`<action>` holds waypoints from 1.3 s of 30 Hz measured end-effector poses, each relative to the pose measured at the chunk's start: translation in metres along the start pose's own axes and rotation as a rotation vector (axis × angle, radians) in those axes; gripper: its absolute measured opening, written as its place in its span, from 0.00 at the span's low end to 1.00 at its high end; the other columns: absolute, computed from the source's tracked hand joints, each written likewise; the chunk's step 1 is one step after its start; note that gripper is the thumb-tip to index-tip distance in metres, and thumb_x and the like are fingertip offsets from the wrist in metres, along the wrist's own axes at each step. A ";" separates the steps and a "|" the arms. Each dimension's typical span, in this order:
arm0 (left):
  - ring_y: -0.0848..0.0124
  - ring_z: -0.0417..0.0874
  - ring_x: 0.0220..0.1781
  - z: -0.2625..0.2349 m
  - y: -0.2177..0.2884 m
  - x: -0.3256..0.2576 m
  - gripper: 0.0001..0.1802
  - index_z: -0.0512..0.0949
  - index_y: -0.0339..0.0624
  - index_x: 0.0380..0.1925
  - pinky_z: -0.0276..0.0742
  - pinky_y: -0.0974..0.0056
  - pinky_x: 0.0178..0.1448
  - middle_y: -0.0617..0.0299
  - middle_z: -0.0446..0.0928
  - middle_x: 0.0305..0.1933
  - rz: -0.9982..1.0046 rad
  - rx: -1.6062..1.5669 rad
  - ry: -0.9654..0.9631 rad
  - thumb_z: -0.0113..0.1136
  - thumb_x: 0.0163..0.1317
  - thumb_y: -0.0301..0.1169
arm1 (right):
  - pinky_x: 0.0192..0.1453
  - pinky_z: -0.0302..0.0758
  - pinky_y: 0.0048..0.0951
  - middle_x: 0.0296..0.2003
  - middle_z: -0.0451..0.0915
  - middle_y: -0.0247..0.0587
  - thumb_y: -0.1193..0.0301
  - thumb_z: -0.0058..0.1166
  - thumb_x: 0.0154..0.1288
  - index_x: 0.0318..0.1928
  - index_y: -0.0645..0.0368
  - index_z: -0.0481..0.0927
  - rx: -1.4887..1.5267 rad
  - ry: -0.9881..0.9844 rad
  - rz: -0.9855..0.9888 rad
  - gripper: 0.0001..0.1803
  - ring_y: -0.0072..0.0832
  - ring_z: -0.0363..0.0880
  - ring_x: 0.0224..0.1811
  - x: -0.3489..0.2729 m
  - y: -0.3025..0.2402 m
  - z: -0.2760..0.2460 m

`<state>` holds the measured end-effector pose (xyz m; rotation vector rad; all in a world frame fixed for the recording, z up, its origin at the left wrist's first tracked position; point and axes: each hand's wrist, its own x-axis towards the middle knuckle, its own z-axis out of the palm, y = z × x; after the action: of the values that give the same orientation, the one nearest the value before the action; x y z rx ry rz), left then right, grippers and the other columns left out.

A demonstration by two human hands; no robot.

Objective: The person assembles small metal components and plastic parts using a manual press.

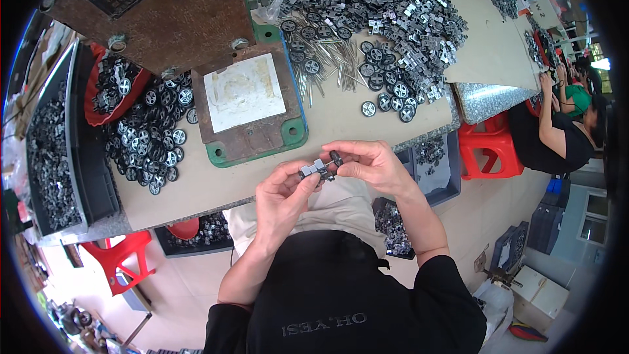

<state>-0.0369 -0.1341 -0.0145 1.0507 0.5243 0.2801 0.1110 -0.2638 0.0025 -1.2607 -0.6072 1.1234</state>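
Observation:
Just beyond the table's near edge, over my lap, my left hand [286, 191] pinches a small grey block-shaped part [316, 168] between thumb and fingers. Close beside it, my right hand [368, 165] grips a small black toy wheel [336, 158] at its rim. The wheel stands edge-on at the part's right side; whether a pin joins them is too small to tell. In front of my hands a green-edged press base [293, 132] carries a white stained plate [246, 92]. To its left spreads a heap of black wheels with silver spokes [149, 147].
A big pile of grey parts [393, 13] covers the back, beside thin metal pins [327, 59] and loose wheels [391, 85]. The brown press body [151, 19] rises at far left. A black bin [92, 177] stands left; a red stool [488, 151] right. Other people [557, 118] sit farther right.

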 end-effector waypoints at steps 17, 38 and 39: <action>0.76 0.79 0.36 0.009 -0.001 0.006 0.10 0.77 0.31 0.39 0.76 0.75 0.35 0.60 0.73 0.41 0.155 0.150 0.042 0.59 0.57 0.21 | 0.42 0.75 0.24 0.38 0.79 0.40 0.69 0.58 0.59 0.48 0.65 0.75 -0.154 0.163 -0.006 0.18 0.21 0.78 0.37 0.001 0.010 0.003; 0.72 0.76 0.42 0.016 0.012 0.009 0.15 0.73 0.30 0.45 0.73 0.70 0.46 0.57 0.74 0.43 0.161 0.281 -0.078 0.56 0.55 0.16 | 0.29 0.67 0.23 0.28 0.74 0.34 0.69 0.57 0.58 0.43 0.63 0.76 -0.369 0.216 -0.181 0.14 0.20 0.69 0.26 -0.017 -0.025 0.022; 0.72 0.76 0.42 0.021 0.017 0.007 0.14 0.74 0.29 0.43 0.74 0.70 0.46 0.57 0.74 0.42 0.187 0.278 -0.051 0.57 0.54 0.16 | 0.28 0.67 0.24 0.28 0.74 0.35 0.70 0.57 0.58 0.43 0.63 0.76 -0.409 0.204 -0.203 0.14 0.21 0.69 0.26 -0.017 -0.026 0.021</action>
<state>-0.0195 -0.1387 0.0064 1.3774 0.4271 0.3505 0.0943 -0.2675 0.0359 -1.5993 -0.8157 0.7100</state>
